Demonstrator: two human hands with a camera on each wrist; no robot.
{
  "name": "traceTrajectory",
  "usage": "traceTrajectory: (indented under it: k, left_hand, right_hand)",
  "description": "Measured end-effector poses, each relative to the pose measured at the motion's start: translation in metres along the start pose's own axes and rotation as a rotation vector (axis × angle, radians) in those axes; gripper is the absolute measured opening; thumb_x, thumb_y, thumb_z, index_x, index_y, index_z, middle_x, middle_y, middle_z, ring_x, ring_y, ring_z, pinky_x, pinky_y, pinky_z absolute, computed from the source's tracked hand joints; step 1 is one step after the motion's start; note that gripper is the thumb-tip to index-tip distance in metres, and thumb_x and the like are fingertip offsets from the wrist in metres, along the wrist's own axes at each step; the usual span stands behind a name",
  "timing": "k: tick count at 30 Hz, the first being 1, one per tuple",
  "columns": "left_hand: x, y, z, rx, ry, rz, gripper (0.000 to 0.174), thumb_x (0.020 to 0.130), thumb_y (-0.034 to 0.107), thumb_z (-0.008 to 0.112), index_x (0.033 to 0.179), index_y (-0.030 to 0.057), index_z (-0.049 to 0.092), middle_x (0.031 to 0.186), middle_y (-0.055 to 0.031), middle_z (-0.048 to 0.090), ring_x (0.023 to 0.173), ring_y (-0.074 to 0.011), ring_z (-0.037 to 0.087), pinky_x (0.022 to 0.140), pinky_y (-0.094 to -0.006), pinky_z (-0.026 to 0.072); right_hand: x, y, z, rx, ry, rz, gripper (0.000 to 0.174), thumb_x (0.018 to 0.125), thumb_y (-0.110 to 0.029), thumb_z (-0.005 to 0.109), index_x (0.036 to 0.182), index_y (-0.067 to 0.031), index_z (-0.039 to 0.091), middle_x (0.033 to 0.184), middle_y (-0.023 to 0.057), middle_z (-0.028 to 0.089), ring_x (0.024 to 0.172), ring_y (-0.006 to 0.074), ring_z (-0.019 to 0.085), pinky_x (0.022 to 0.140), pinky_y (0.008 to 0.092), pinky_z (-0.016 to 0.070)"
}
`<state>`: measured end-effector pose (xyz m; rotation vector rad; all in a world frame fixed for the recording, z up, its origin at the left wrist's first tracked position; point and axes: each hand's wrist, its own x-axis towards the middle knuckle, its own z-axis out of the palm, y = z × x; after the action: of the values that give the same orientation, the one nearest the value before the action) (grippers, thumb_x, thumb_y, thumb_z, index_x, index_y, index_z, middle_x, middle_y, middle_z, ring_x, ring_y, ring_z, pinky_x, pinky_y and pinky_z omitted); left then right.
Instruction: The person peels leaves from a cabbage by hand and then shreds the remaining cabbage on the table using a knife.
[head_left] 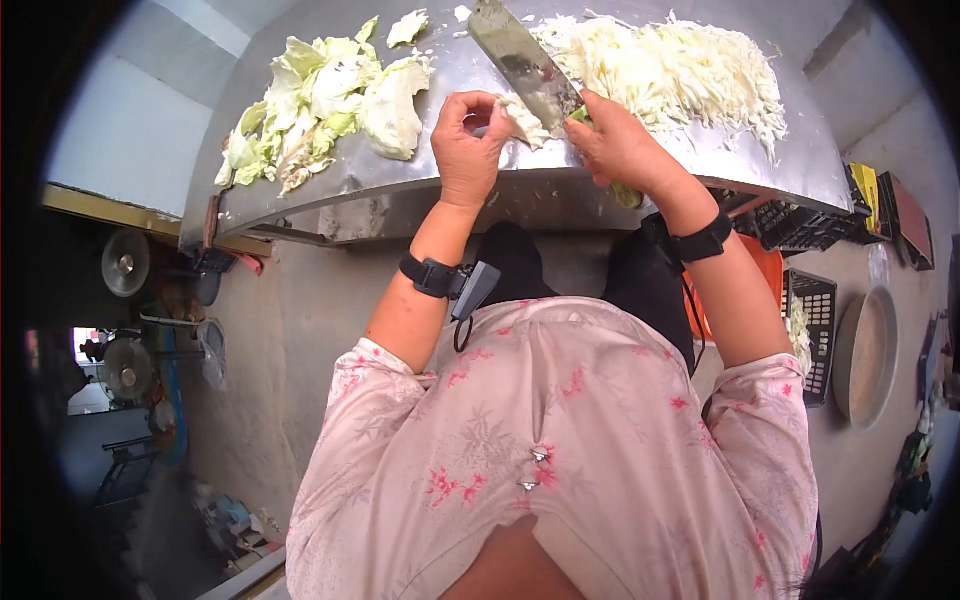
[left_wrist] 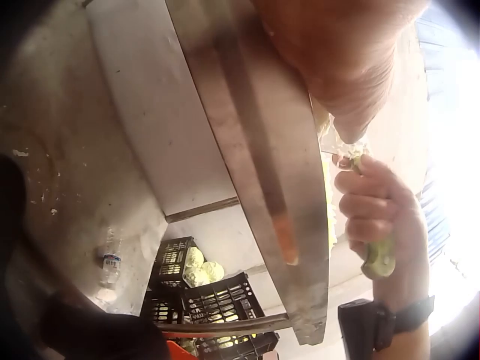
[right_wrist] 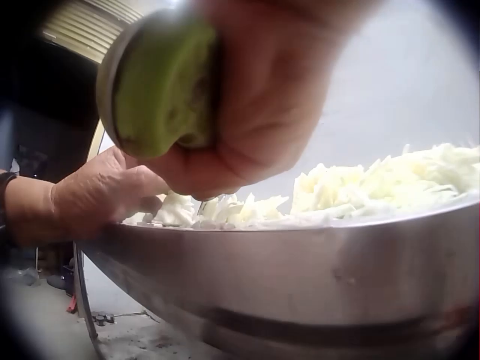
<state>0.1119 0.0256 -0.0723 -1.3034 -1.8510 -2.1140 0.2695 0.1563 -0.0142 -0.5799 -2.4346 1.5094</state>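
My right hand (head_left: 622, 140) grips a cleaver by its green handle (right_wrist: 161, 90). The broad, wet cleaver blade (head_left: 525, 65) points away over the metal table, with bits stuck to it. Left of the blade, my left hand (head_left: 468, 145) has its fingers and thumb bent at a small cabbage piece (head_left: 522, 122), holding it close beside the blade. In the right wrist view, the left hand (right_wrist: 112, 191) is low at the table edge by the cut cabbage. A wide heap of shredded cabbage (head_left: 670, 75) lies right of the blade. Loose cabbage leaves (head_left: 325, 95) are piled on the left.
The metal table (head_left: 390, 185) has a raised front edge close to my body. Black crates (left_wrist: 225, 307), some with cabbages (left_wrist: 202, 268), stand below on the right. A large round pan (head_left: 867, 358) leans there too. A plastic bottle (left_wrist: 111, 262) is on the floor.
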Motion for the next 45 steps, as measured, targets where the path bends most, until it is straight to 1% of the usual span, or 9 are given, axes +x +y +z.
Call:
traceTrajectory:
  k: [5, 8, 17, 20, 26, 29, 35, 41, 45]
  left_hand:
    - [0.005, -0.017, -0.007, -0.162, 0.128, -0.073, 0.013, 0.096, 0.004, 0.064, 0.108, 0.0007, 0.061, 0.093, -0.0038, 0.062, 0.085, -0.0129, 0.066, 0.076, -0.0252, 0.0544]
    - [0.005, -0.012, -0.001, -0.211, 0.215, 0.012, 0.014, 0.097, -0.001, 0.055, 0.111, -0.0007, 0.059, 0.098, -0.0065, 0.061, 0.09, -0.0157, 0.068, 0.074, -0.026, 0.0556]
    - [0.018, -0.007, -0.014, -0.163, 0.112, -0.286, 0.023, 0.093, -0.006, 0.046, 0.105, -0.0015, 0.065, 0.095, -0.0061, 0.056, 0.092, -0.017, 0.068, 0.07, -0.0292, 0.056]
    - [0.019, -0.008, -0.015, 0.248, -0.037, 0.012, 0.023, 0.086, -0.006, 0.053, 0.098, 0.0034, 0.07, 0.1, -0.0084, 0.058, 0.085, -0.0193, 0.067, 0.067, -0.0313, 0.0544]
    - [0.012, 0.004, -0.036, 0.92, -0.119, 0.335, 0.03, 0.073, -0.001, 0.063, 0.097, 0.0124, 0.074, 0.105, -0.0065, 0.062, 0.103, -0.0285, 0.061, 0.089, -0.0401, 0.0468]
    - [0.009, 0.015, -0.031, 0.862, -0.028, 0.444, 0.025, 0.075, 0.003, 0.066, 0.097, 0.0123, 0.074, 0.109, -0.0045, 0.065, 0.111, -0.0262, 0.057, 0.098, -0.0407, 0.0412]
    - [-0.004, 0.018, -0.01, 0.562, -0.201, 0.538, 0.022, 0.075, 0.003, 0.075, 0.096, 0.0096, 0.074, 0.107, -0.0058, 0.068, 0.099, -0.0272, 0.063, 0.087, -0.0383, 0.0508]
    - [-0.005, 0.012, -0.004, 0.553, -0.124, 0.539, 0.019, 0.074, 0.003, 0.078, 0.091, 0.0091, 0.074, 0.098, -0.0035, 0.069, 0.09, -0.0242, 0.065, 0.078, -0.0346, 0.0537]
    - [-0.006, 0.01, -0.005, 0.571, -0.092, 0.555, 0.018, 0.073, 0.004, 0.079, 0.09, 0.0099, 0.075, 0.096, -0.0024, 0.07, 0.085, -0.0227, 0.066, 0.075, -0.034, 0.0537]
  right_hand:
    - [0.001, 0.001, 0.004, 0.05, 0.021, 0.04, 0.039, 0.101, -0.021, 0.053, 0.127, 0.0073, 0.046, 0.066, 0.007, 0.055, 0.048, 0.0161, 0.054, 0.046, 0.0316, 0.0478]
    - [-0.006, -0.007, 0.003, -0.013, 0.045, 0.024, 0.03, 0.099, -0.02, 0.051, 0.109, 0.0073, 0.045, 0.062, 0.011, 0.055, 0.048, 0.0204, 0.058, 0.047, 0.0356, 0.0489]
    - [-0.005, 0.002, 0.008, 0.098, 0.063, 0.06, 0.031, 0.1, -0.02, 0.054, 0.118, 0.0044, 0.046, 0.065, 0.0044, 0.052, 0.051, 0.0138, 0.052, 0.046, 0.03, 0.0466]
    - [-0.009, 0.0, 0.012, 0.062, 0.099, 0.052, 0.028, 0.101, -0.02, 0.054, 0.117, 0.0012, 0.046, 0.067, 0.003, 0.05, 0.054, 0.0117, 0.049, 0.047, 0.0291, 0.0472]
    - [-0.011, 0.005, 0.013, 0.158, 0.102, 0.107, 0.027, 0.101, -0.02, 0.054, 0.12, -0.0016, 0.046, 0.069, 0.0015, 0.05, 0.055, 0.009, 0.048, 0.047, 0.0276, 0.0475]
    - [-0.009, 0.008, 0.014, 0.134, 0.104, 0.046, 0.026, 0.1, -0.018, 0.055, 0.11, 0.0038, 0.045, 0.068, 0.0087, 0.055, 0.053, 0.015, 0.055, 0.045, 0.0321, 0.05]
    - [-0.011, 0.001, 0.019, 0.041, 0.115, -0.001, 0.024, 0.098, -0.014, 0.057, 0.108, 0.0041, 0.045, 0.069, 0.0149, 0.061, 0.054, 0.0219, 0.061, 0.047, 0.0367, 0.0495]
    - [-0.02, -0.003, 0.014, -0.114, 0.162, -0.176, 0.021, 0.096, -0.011, 0.059, 0.104, 0.0052, 0.048, 0.072, 0.0287, 0.062, 0.068, 0.0454, 0.063, 0.062, 0.047, 0.0478]
    - [-0.031, -0.024, 0.008, -0.166, 0.102, -0.177, 0.021, 0.096, -0.01, 0.058, 0.103, 0.0054, 0.047, 0.073, 0.0298, 0.062, 0.073, 0.0484, 0.062, 0.064, 0.0482, 0.0473]
